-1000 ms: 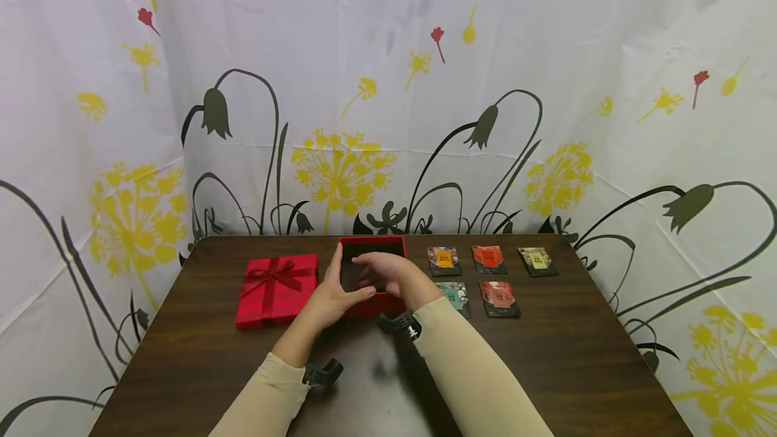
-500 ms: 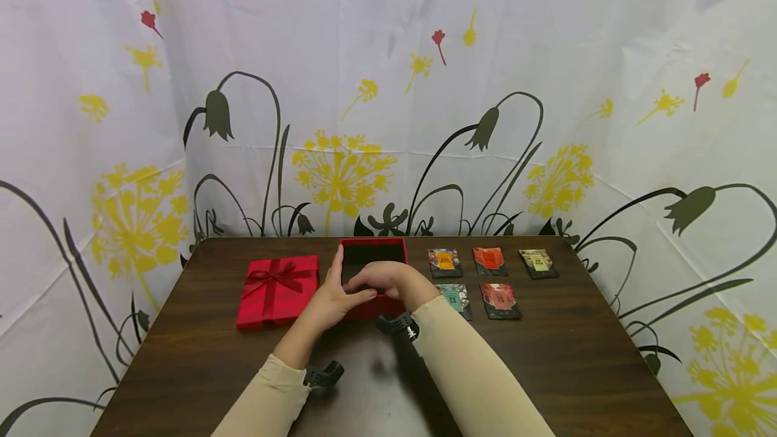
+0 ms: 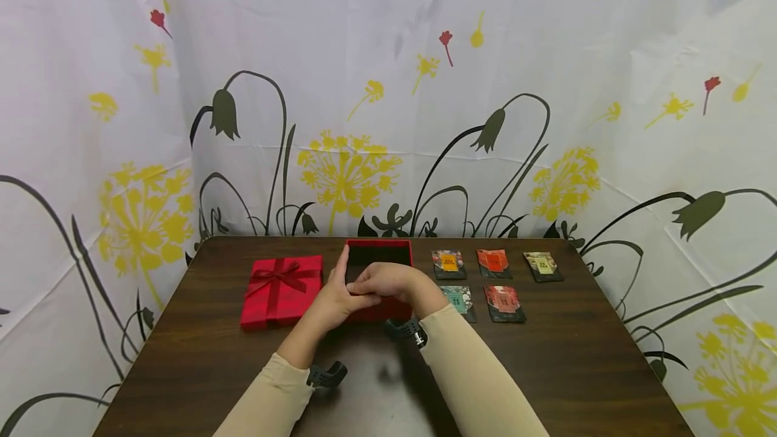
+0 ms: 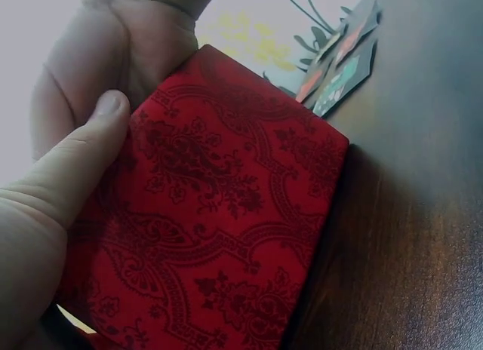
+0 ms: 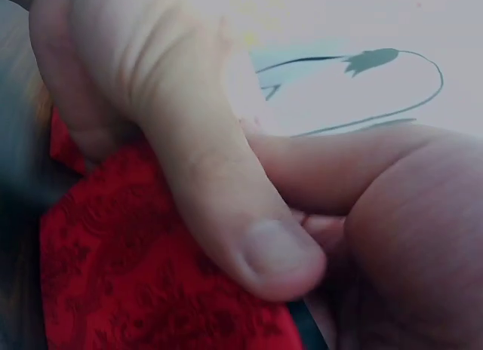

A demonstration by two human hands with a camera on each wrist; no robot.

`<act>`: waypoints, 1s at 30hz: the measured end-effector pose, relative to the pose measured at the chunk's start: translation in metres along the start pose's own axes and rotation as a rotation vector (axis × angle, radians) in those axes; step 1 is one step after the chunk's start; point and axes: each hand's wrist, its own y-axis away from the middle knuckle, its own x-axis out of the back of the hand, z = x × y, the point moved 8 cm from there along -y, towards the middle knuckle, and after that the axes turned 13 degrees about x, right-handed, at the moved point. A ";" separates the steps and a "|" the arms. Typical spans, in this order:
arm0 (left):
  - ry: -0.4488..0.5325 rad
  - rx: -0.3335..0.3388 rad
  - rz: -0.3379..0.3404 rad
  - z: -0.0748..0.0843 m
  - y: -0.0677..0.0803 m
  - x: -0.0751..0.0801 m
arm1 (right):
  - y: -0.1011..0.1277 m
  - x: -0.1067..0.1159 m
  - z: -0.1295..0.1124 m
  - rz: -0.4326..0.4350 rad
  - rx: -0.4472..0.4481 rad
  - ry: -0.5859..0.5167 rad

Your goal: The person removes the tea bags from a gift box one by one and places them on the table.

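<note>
A red gift box base point(image 3: 379, 310) with a dark inside stands at the table's far middle, its patterned wall point(image 4: 219, 184) large in the left wrist view. My left hand point(image 3: 332, 301) holds its near left corner, fingers along the left side and thumb point(image 4: 83, 154) over the front rim. My right hand point(image 3: 391, 283) reaches over the front rim with bent fingers, its fingertips close to the left thumb. In the right wrist view the right hand point(image 5: 400, 191) is at the right; what its fingertips hold, if anything, is hidden.
Left of the box lies its red lid point(image 3: 285, 292) with a ribbon bow. To the right are several small packets, among them an orange one point(image 3: 494, 264), a red one point(image 3: 504, 303) and a green one point(image 3: 458, 301). A patterned curtain point(image 3: 388, 106) hangs behind the table.
My right hand has lowered toward the box's near left part, and its fingers have drawn in beside the left thumb. My left hand has kept its place on the box.
</note>
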 end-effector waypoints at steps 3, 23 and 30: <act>-0.007 -0.013 0.009 0.003 0.000 0.001 | 0.004 0.001 -0.005 -0.027 0.043 -0.015; -0.009 0.018 0.020 0.004 0.002 0.002 | 0.021 0.014 -0.012 -0.055 0.182 -0.110; -0.016 0.037 0.017 0.002 0.003 -0.001 | 0.019 0.020 -0.001 0.096 0.137 -0.207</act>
